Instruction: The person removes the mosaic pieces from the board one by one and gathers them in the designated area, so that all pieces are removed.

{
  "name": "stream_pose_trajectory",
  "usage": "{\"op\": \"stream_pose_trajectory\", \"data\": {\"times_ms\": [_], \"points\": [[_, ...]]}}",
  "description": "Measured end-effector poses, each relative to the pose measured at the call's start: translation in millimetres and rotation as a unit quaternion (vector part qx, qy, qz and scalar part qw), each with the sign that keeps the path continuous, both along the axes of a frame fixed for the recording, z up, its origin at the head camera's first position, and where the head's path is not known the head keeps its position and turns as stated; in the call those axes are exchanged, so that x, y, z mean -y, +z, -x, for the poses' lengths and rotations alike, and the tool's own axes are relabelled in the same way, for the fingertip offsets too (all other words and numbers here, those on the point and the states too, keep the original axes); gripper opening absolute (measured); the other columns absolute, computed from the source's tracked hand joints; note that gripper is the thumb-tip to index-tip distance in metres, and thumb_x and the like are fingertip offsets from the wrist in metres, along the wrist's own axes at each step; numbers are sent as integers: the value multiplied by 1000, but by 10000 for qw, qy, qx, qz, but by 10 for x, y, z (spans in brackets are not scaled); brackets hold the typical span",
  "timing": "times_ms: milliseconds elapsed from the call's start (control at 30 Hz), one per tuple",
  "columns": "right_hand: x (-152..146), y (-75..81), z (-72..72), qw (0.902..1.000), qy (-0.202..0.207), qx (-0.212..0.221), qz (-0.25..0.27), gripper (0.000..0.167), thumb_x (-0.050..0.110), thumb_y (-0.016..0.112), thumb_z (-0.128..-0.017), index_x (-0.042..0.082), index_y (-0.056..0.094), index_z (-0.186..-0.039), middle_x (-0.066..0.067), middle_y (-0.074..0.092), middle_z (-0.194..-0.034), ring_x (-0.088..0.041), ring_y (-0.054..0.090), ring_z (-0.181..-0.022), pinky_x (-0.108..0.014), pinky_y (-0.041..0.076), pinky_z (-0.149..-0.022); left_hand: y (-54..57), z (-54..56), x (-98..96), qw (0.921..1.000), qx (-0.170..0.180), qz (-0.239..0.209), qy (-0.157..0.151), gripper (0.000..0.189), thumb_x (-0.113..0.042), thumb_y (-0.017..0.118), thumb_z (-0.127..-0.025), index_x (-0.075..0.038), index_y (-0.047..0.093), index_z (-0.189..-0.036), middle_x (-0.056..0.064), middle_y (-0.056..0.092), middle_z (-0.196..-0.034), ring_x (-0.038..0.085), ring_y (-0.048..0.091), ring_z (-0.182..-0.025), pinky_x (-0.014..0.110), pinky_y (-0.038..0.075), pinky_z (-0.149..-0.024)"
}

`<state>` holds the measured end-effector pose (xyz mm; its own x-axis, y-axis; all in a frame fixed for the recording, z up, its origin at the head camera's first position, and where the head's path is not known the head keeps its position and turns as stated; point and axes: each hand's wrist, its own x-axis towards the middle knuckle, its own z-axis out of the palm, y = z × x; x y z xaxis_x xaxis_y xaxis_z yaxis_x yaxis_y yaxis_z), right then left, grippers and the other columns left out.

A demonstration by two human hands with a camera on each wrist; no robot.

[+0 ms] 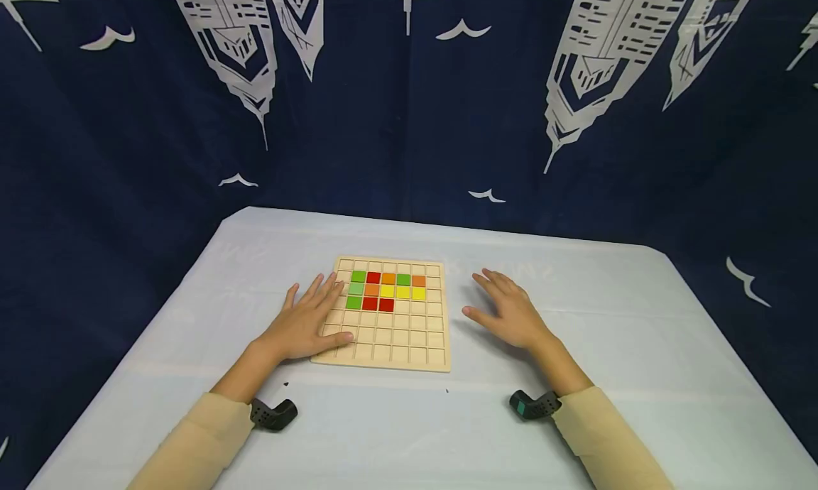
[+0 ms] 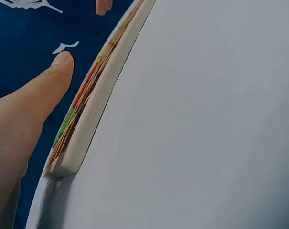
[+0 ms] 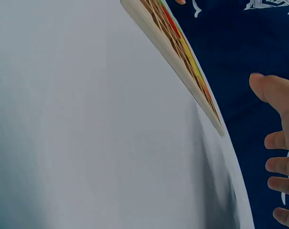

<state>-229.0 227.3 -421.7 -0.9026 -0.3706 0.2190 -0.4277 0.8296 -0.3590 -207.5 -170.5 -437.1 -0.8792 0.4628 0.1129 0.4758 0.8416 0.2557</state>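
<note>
A wooden grid board (image 1: 409, 341) lies flat on the white-covered table. Coloured square tiles fill part of its upper rows: green, red and orange on top, then pale green, orange and yellow, then a green tile (image 1: 354, 302) and two red ones. My left hand (image 1: 300, 328) is spread over the board's left edge, its fingers straight and nothing in its grasp. To the right of the board, my right hand (image 1: 509, 314) hovers with fingers extended and holds nothing. In the left wrist view, the thumb (image 2: 51, 86) overlaps the backdrop beside the board's near edge (image 2: 94, 105).
The white tablecloth (image 1: 575, 312) spreads around the board. A dark blue curtain (image 1: 396, 121) with white building prints hangs behind the table. Two tiny dark specks lie near the front. Each wrist wears a black device (image 1: 273, 415).
</note>
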Motion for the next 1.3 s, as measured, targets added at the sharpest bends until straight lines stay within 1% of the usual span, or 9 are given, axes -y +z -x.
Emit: {"op": "stream_pose_trajectory", "data": {"times_ms": [100, 233, 400, 567, 700, 833, 900, 1033, 1300], "points": [[112, -20, 57, 9997, 107, 31, 217, 71, 51, 57, -94, 3, 45, -144, -20, 41, -149, -39, 33, -138, -58, 25, -110, -41, -33, 12, 9998, 175, -112, 20, 103, -70, 54, -85, -4, 18, -156, 13, 8, -163, 34, 5, -148, 64, 2, -111], [253, -40, 129, 9990, 222, 91, 372, 65, 47, 58, -94, 1, 49, -140, -19, 48, -143, -37, 39, -135, -56, 31, -108, -88, -57, 41, 9994, 261, -246, 27, 104, -70, 55, -84, -3, 19, -155, 13, 9, -162, 34, 5, -148, 63, 3, -112], [427, -34, 226, 9973, 282, 256, 625, 60, 44, 60, -94, 1, 54, -135, -19, 53, -138, -37, 43, -132, -53, 33, -108, -134, -58, 74, 9982, 437, -405, 23, 105, -69, 57, -84, -4, 17, -156, 11, 8, -163, 31, 6, -148, 60, 3, -113], [571, -59, 366, 9950, 260, 379, 888, 52, 38, 61, -95, -1, 60, -129, -18, 58, -132, -36, 48, -128, -50, 35, -107, -140, -53, 90, 9968, 597, -522, 6, 109, -70, 61, -80, -5, 16, -156, 10, 8, -163, 29, 6, -149, 58, 1, -114], [663, -91, 479, 9917, 278, 358, 1201, 42, 28, 63, -95, -3, 63, -122, -16, 65, -114, -32, 58, -109, -48, 44, -96, -129, -52, 99, 9964, 643, -549, -17, 114, -71, 65, -76, -4, 18, -156, 13, 10, -162, 30, 7, -148, 59, 3, -114], [754, -109, 568, 9892, 217, 398, 1395, 31, 18, 65, -93, -3, 67, -115, -12, 67, -98, -26, 60, -91, -43, 48, -84, -130, -43, 109, 9965, 650, -521, -40, 119, -73, 66, -72, -4, 18, -156, 13, 9, -162, 30, 7, -148, 59, 4, -114], [791, -115, 593, 9877, 203, 457, 1480, 27, 15, 66, -92, -3, 68, -111, -11, 66, -96, -25, 60, -87, -40, 49, -80, -136, -38, 111, 9964, 672, -516, -43, 121, -74, 67, -70, -5, 17, -156, 12, 8, -162, 29, 6, -149, 58, 3, -114], [840, -145, 620, 9851, 114, 581, 1613, 23, 14, 66, -92, -3, 69, -107, -10, 64, -93, -23, 57, -82, -36, 48, -75, -153, -32, 112, 9962, 712, -503, -43, 123, -76, 66, -69, -6, 15, -156, 10, 6, -163, 28, 5, -149, 58, 2, -114], [895, -230, 631, 9825, -16, 538, 1784, 25, 13, 66, -91, -3, 70, -111, -11, 63, -96, -25, 58, -85, -38, 48, -77, -153, -46, 142, 9964, 689, -494, -10, 123, -76, 66, -69, -5, 16, -156, 11, 7, -163, 28, 6, -149, 58, 2, -114]]}}
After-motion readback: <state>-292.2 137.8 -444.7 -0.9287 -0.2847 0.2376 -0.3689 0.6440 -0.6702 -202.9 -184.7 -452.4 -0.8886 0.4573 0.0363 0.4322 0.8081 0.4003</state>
